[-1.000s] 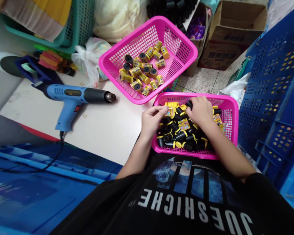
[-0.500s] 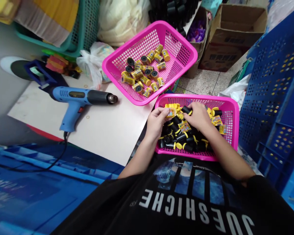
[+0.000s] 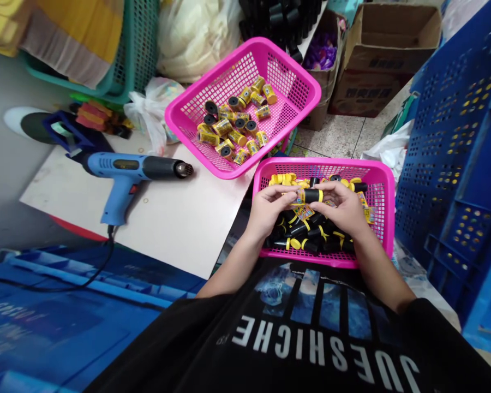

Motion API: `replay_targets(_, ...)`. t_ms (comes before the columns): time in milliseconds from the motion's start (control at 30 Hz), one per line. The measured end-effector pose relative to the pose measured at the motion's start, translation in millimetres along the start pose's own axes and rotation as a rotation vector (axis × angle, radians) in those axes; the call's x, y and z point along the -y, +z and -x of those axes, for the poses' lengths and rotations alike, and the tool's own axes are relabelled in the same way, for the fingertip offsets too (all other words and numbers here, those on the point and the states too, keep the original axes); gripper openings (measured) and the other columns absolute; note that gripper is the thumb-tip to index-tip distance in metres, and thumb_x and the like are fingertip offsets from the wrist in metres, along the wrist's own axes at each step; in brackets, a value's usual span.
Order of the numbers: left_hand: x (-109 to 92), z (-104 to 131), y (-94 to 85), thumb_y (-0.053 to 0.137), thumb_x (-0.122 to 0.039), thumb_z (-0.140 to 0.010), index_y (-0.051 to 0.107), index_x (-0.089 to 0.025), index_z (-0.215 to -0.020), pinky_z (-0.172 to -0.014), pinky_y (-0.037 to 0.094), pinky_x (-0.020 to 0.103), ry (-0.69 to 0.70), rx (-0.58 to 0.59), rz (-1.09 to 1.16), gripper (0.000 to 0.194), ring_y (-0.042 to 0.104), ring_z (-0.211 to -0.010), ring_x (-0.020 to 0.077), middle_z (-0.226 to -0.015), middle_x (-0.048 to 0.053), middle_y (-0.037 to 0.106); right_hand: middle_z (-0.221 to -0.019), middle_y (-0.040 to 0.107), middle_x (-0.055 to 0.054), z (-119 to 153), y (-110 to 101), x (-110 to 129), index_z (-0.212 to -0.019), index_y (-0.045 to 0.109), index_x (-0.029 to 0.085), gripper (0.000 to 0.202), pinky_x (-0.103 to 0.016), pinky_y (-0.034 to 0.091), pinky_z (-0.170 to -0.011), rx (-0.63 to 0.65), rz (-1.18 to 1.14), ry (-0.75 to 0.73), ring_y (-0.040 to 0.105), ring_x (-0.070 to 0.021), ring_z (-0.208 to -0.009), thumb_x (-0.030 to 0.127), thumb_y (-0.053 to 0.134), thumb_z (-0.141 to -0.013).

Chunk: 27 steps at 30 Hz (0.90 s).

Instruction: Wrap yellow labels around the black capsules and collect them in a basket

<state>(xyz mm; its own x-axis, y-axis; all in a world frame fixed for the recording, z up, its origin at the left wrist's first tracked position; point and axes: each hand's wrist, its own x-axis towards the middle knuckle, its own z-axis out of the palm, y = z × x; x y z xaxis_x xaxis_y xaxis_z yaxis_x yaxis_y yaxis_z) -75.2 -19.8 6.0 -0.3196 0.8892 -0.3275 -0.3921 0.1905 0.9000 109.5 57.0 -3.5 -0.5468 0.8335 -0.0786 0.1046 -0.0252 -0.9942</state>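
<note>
And here both hands meet over the near pink basket: the left hand has its grip pinched on a printed sleeve, while the right hand has its grip closed around a black canister with a yellow band at one end. The two pieces lie end to end, level, right above the pile; whether the canister's tip is inside the sleeve, I can't tell.

Look inside that basket: black tubes with yellow ends lie heaped every which way, yellow caps gather at the far left, and loose printed labels sit among them. Just beyond, the far pink basket sits tilted across the view, carrying yellow-wrapped canisters, some turned with dark ends showing.

Over on the counter lies a blue heat gun, its nozzle facing the baskets. Behind it, a teal basket holds stacked yellow-and-pale pieces, and a box off to the other side contains purple items.
</note>
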Motion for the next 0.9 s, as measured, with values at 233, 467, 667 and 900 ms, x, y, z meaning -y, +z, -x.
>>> replay_targets(233, -5.1, 5.8, 5.0, 0.092, -0.036, -0.066, 0.078, -0.02, -0.098, -0.08, 0.06, 0.031, 0.017, 0.14, -0.133, 0.039, 0.072, -0.096, 0.0207, -0.106, 0.006, 0.078, -0.118, 0.07, -0.009, -2.9, -5.0, 4.2, -0.105, 0.073, 0.027, 0.048, -0.046, 0.053, -0.1, 0.072, 0.177, -0.278, 0.065, -0.0275, -0.113, 0.062, 0.083, -0.073)
replay_targets(467, 2.6, 5.2, 22.8, 0.095, -0.033, -0.061, 0.08, -0.023, -0.095, -0.104, 0.053, 0.04, 0.014, 0.222, -0.038, 0.038, 0.07, -0.111, 0.0239, -0.114, 0.005, 0.077, -0.123, 0.068, -0.009, 2.8, 13.4, -11.2, -0.125, 0.063, 0.027, 0.07, -0.043, 0.056, -0.097, 0.168, -0.305, 0.13, 0.064, -0.0266, -0.119, 0.082, 0.037, -0.092)
replay_targets(667, 10.7, 7.6, 33.4, 0.095, -0.033, -0.062, 0.079, -0.025, -0.094, -0.103, 0.051, 0.034, 0.018, 0.168, 0.02, 0.036, 0.07, -0.106, 0.0186, -0.107, 0.001, 0.077, -0.115, 0.067, -0.007, -0.3, 12.9, -15.8, -0.11, 0.07, 0.027, 0.064, -0.042, 0.047, -0.109, 0.058, -0.129, -0.103, 0.059, -0.0257, -0.122, 0.08, 0.038, -0.094)
replay_targets(900, 12.1, 9.9, 30.0, 0.094, -0.033, -0.064, 0.077, -0.024, -0.101, -0.101, 0.053, 0.035, 0.057, 0.222, -0.095, 0.042, 0.069, -0.112, 0.0215, -0.118, 0.003, 0.074, -0.126, 0.066, -0.008, -1.8, 1.7, -13.9, -0.117, 0.067, 0.026, 0.059, -0.044, 0.045, -0.113, 0.216, -0.268, -0.004, 0.06, -0.0256, -0.124, 0.075, 0.045, -0.094)
